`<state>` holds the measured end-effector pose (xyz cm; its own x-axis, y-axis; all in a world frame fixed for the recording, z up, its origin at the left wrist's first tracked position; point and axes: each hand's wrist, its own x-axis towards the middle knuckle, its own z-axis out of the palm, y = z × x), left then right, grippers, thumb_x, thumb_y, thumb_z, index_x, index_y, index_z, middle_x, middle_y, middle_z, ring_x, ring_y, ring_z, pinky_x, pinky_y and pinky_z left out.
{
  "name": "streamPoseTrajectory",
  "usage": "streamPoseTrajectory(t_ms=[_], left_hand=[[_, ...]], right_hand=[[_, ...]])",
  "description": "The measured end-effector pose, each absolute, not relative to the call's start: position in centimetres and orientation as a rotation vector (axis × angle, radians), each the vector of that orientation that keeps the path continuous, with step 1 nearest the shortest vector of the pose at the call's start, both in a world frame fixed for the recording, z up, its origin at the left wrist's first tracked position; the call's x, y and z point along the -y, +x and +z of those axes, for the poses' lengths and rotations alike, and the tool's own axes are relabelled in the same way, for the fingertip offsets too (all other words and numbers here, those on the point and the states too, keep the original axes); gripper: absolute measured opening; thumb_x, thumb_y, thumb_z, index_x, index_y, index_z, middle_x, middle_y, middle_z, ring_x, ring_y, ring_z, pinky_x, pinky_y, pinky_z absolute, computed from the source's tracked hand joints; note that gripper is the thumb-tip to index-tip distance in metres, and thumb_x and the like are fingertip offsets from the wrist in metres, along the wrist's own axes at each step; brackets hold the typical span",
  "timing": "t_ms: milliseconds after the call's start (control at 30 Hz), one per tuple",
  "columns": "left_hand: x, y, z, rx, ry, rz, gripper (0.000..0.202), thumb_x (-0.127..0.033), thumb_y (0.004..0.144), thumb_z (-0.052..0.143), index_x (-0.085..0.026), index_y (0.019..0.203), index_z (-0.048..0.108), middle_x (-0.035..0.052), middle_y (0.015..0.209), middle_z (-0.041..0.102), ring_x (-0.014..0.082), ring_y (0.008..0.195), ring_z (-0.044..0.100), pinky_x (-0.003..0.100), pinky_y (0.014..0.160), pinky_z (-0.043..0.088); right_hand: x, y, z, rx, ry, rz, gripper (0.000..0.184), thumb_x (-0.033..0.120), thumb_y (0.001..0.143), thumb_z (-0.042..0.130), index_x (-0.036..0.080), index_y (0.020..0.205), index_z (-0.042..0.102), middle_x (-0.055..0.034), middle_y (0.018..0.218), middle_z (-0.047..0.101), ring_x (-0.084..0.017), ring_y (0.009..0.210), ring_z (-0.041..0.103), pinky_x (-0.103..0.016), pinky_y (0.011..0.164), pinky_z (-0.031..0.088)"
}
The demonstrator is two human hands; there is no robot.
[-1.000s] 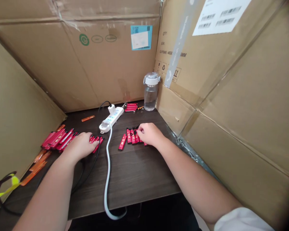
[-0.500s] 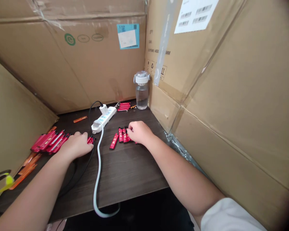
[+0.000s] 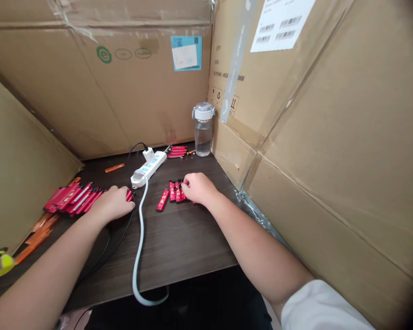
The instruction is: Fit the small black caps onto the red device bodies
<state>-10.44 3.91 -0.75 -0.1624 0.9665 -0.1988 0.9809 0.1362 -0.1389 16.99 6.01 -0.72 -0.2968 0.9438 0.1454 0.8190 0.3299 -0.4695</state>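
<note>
My left hand (image 3: pixel 114 203) has its fingers curled at the right end of a pile of small flat red pieces (image 3: pixel 70 197) with black ends. A red piece (image 3: pixel 129 195) shows between its thumb and fingers. Several like pieces with gold lettering (image 3: pixel 178 192) lie side by side at mid-table. At their right side my right hand (image 3: pixel 197 187) is closed in a pinch near the black ends, its palm hiding part of the row. One red piece (image 3: pixel 162 200) lies tilted just left of that row.
A white power strip (image 3: pixel 147 170) with plugs stands between the hands, its pale cable (image 3: pixel 140 238) running over the front edge. Behind are more red pieces (image 3: pixel 177 151) and a water bottle (image 3: pixel 203 133). Orange strips (image 3: pixel 37 238) lie at left. Cardboard (image 3: pixel 140 91) walls surround the table.
The view has shifted slightly. My left hand has moved a little to the right and turned slightly over the red piece. My right hand stays at the row.
</note>
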Motion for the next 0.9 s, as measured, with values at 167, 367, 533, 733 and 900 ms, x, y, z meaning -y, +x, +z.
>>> streamPoseTrajectory(t_ms=[167,367,533,733,900], left_hand=[[-3.7,-10.0,-1.1,-2.306,1.973,-0.306,0.047,-0.041,0.069,0.047,-0.014,0.106,0.057,0.0186,0.103,0.065,0.0322,0.090,0.063,0.035,0.071,0.046],[-4.0,-9.9,-1.2,-2.335,1.932,-0.269,0.038,-0.039,0.065,0.051,-0.016,0.096,0.058,0.0177,0.095,0.067,0.0332,0.084,0.064,0.036,0.066,0.045],[-3.1,-10.9,-1.3,-2.407,1.873,0.120,0.026,-0.035,0.066,0.052,-0.018,0.086,0.056,0.0123,0.082,0.065,0.0304,0.077,0.062,0.035,0.062,0.045],[-1.5,-11.5,-2.8,-1.867,1.549,1.305,0.031,-0.028,0.064,0.063,-0.019,0.092,0.053,-0.0009,0.077,0.059,0.0138,0.063,0.057,0.027,0.060,0.048],[-1.5,-11.0,-4.0,-1.578,1.445,1.676,0.028,-0.026,0.059,0.070,-0.018,0.079,0.052,0.0004,0.086,0.060,0.0137,0.078,0.061,0.027,0.070,0.053]], right_hand=[[-6.0,16.9,-0.8,2.223,-1.576,0.436,0.016,0.027,0.080,0.053,0.021,0.077,0.068,-0.0060,0.073,0.068,-0.018,0.067,0.061,-0.025,0.055,0.036],[-6.1,16.9,-0.7,2.238,-1.602,0.444,0.017,0.028,0.081,0.054,0.020,0.078,0.068,-0.0060,0.076,0.069,-0.017,0.071,0.063,-0.024,0.057,0.037],[-6.1,17.0,-0.7,2.254,-1.610,0.430,0.019,0.029,0.083,0.051,0.021,0.081,0.068,-0.0058,0.078,0.069,-0.017,0.072,0.062,-0.024,0.059,0.038],[-6.3,17.0,-1.0,2.249,-1.587,0.437,0.020,0.032,0.083,0.051,0.021,0.080,0.068,-0.0055,0.076,0.068,-0.017,0.071,0.061,-0.025,0.058,0.038],[-6.4,17.0,-1.2,2.236,-1.567,0.440,0.021,0.033,0.083,0.052,0.021,0.080,0.068,-0.0060,0.078,0.068,-0.017,0.070,0.060,-0.025,0.058,0.038]])
